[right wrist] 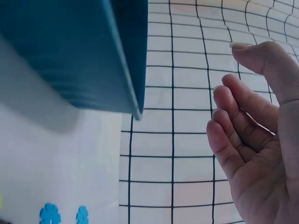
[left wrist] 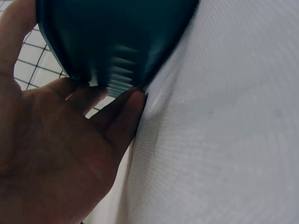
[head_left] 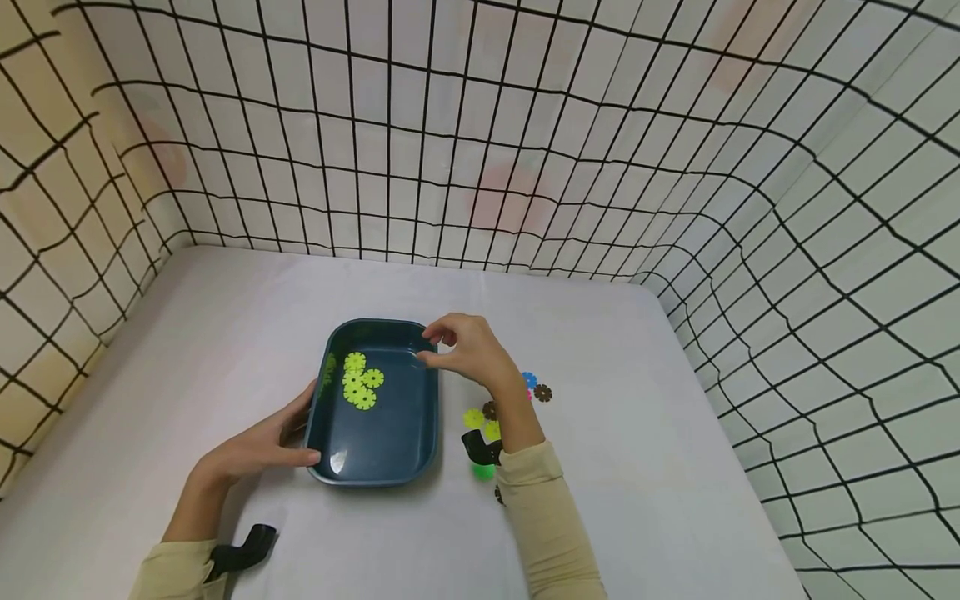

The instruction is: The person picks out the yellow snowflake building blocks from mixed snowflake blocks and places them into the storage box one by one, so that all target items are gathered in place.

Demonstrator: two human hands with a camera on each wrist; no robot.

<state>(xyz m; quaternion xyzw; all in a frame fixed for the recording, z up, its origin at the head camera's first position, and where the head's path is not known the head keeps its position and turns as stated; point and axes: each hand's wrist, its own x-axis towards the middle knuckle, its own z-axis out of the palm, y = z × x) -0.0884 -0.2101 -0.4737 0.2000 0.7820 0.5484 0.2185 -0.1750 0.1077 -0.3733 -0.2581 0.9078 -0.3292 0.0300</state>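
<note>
Hands (head_left: 258, 446) at tray (head_left: 393, 429), yellow discs (head_left: 355, 389), apparently notched

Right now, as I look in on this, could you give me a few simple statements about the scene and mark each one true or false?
1. The left hand grips one side of the tray, and the right hand is near the opposite side. True.
2. The right hand is pinching a disc. False: it holds nothing; its thumb and fingers are apart.
3. Some yellow-green discs lie inside the tray. True.
4. Every disc is in the tray. False: others, such as a brown disc, lie on the table.
5. The tray is bright red. False: it is dark blue.
6. A black net rises beyond the table. True.
</note>
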